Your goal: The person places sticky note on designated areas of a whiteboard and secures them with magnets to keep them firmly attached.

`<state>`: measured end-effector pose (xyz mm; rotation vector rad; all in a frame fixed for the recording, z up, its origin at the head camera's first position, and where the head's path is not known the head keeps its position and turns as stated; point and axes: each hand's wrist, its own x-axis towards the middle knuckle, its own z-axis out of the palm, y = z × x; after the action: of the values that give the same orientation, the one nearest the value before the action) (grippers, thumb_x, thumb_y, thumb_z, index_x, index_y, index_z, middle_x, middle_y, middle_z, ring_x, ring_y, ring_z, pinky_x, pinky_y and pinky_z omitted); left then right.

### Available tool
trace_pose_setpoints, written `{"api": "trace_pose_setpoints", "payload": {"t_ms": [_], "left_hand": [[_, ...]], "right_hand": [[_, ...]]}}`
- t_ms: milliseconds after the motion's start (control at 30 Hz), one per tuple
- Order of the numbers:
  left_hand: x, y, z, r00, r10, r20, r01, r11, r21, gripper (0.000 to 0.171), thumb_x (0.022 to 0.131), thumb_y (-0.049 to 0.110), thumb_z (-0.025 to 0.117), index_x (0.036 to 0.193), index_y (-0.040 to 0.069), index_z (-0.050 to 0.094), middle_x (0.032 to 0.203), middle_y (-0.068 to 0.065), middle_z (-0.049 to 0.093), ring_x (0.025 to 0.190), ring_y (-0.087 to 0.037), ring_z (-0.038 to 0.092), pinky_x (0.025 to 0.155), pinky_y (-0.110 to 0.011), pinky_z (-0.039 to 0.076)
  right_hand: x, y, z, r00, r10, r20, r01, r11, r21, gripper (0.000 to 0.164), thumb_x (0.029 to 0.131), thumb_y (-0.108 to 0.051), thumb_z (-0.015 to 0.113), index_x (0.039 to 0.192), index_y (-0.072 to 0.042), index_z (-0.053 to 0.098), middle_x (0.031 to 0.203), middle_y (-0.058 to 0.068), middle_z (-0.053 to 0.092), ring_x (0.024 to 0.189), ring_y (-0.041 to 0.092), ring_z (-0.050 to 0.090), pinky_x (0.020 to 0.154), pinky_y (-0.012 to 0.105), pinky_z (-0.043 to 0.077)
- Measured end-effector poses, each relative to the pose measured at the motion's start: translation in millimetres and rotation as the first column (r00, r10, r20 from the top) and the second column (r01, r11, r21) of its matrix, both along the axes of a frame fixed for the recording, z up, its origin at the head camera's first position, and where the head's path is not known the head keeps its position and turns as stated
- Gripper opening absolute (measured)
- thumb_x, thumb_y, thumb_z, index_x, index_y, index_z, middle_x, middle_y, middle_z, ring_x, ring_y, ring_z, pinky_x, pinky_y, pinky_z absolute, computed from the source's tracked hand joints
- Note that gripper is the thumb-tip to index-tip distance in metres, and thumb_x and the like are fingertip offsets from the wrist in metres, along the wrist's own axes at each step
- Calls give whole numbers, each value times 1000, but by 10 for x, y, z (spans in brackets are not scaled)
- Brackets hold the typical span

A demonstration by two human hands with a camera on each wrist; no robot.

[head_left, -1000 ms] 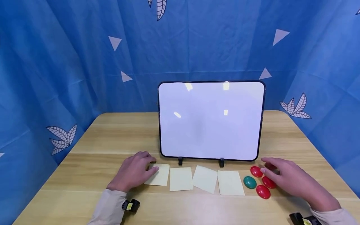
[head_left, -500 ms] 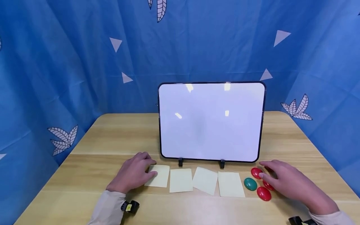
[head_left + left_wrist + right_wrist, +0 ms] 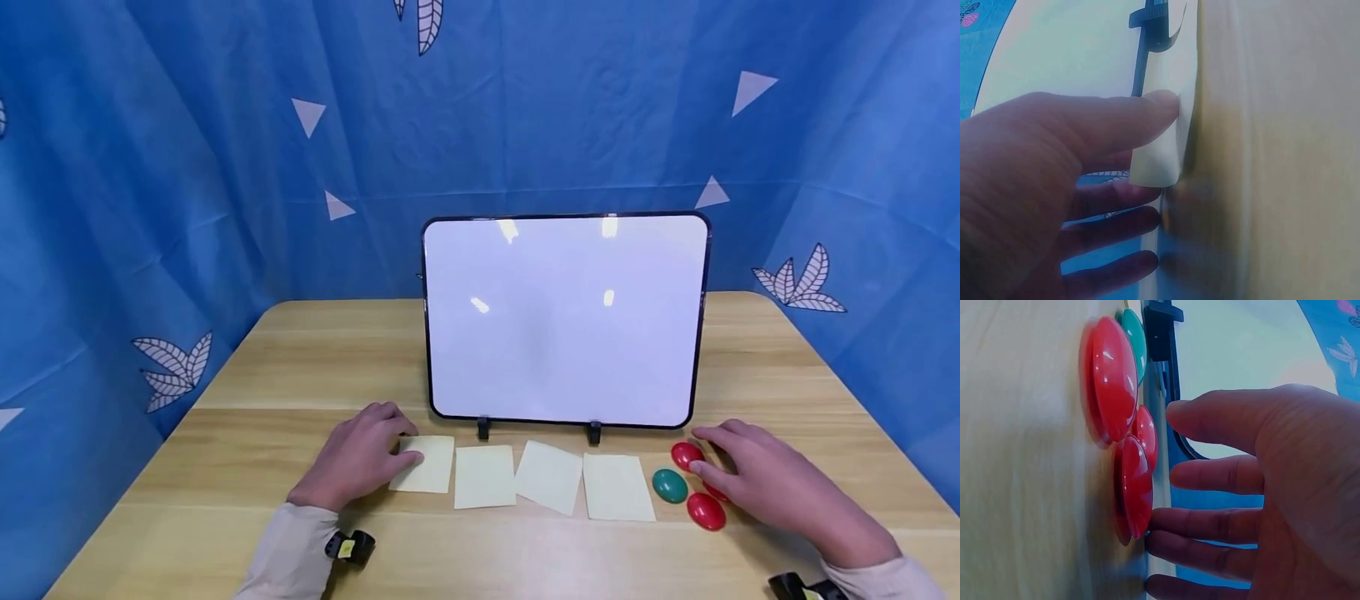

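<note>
Through my left hand (image 3: 356,458) I have the thumb lying over the leftmost pale yellow square paper sheet (image 3: 433,469), flat on the pale wooden table (image 3: 525,567); my fingers are spread apart, and whether the index tip is under the sheet's edge I cannot tell. If I want that sheet up cleanly, I judge a light thumb best: tease the corner nearest the index finger off the wood, then pinch, because pressing hard would likely crease or skid it. Three similar yellow sheets (image 3: 485,477) continue the row to its right, the third turned askew, so a straight lift seems safer than a sideways drag.

My right hand (image 3: 780,483) is also relaxed, its digits parted and gripping nothing, poised at the cluster of three glossy red domed discs (image 3: 707,512) and one glossy green domed disc (image 3: 670,486). The right wrist view sets my fingertips right by the closest red one; contact is unclear. Those domes look slippery, so I'd take one by opposite rims, squarely, without nudging its neighbours. Behind the row, the black-framed whiteboard (image 3: 566,321) stands on small black feet (image 3: 483,428), which I'd give clearance.
</note>
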<state>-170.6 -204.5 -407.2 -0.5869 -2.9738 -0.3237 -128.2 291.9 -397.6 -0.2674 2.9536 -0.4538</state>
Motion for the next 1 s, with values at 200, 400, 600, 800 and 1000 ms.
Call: {"api": "trace_pose_setpoints", "payload": {"t_ms": [200, 400, 600, 800, 1000], "left_hand": [[-9, 12, -18, 1000, -19, -22, 19, 1000, 2, 27, 84, 38, 80, 101, 18, 76, 105, 4, 65, 104, -18, 60, 87, -42, 53], [-48, 11, -24, 997, -37, -68, 37, 999, -3, 15, 87, 31, 78, 96, 19, 76, 100, 6, 64, 99, -15, 60, 82, -40, 54], [-62, 9, -28, 994, -49, -100, 48, 999, -14, 4, 91, 23, 74, 92, 20, 76, 96, 9, 64, 95, -13, 60, 80, -38, 54], [-49, 3, -26, 994, -35, -103, 36, 999, 6, 4, 91, 21, 74, 93, 20, 77, 93, 10, 65, 93, -13, 62, 79, -39, 55], [-42, -24, -62, 992, -10, -129, 20, 996, 83, 4, 92, 21, 73, 91, 24, 76, 87, 14, 63, 85, -8, 62, 74, -37, 54]], "right_hand": [[0, 6, -1, 1000, 16, -26, -16, 1000, 9, 63, 83, -45, 79, 127, -1, 66, 116, 21, 62, 104, 41, 59, 83, 61, 52], [-16, -1, 5, 999, 18, -42, -18, 1000, 4, 62, 83, -45, 79, 124, 1, 67, 117, 21, 62, 104, 41, 59, 85, 61, 51], [-21, 7, 14, 998, 12, -53, -12, 1000, 12, 60, 82, -42, 81, 121, 2, 67, 114, 20, 62, 102, 40, 59, 85, 61, 51], [-2, 12, 9, 999, 12, -42, -12, 1000, -11, 56, 82, -41, 81, 118, 0, 70, 113, 18, 63, 102, 38, 60, 85, 60, 52], [3, -31, -12, 999, 6, -46, -7, 1000, -11, 52, 78, -42, 84, 113, -4, 73, 109, 13, 63, 98, 33, 59, 80, 55, 55]]}}
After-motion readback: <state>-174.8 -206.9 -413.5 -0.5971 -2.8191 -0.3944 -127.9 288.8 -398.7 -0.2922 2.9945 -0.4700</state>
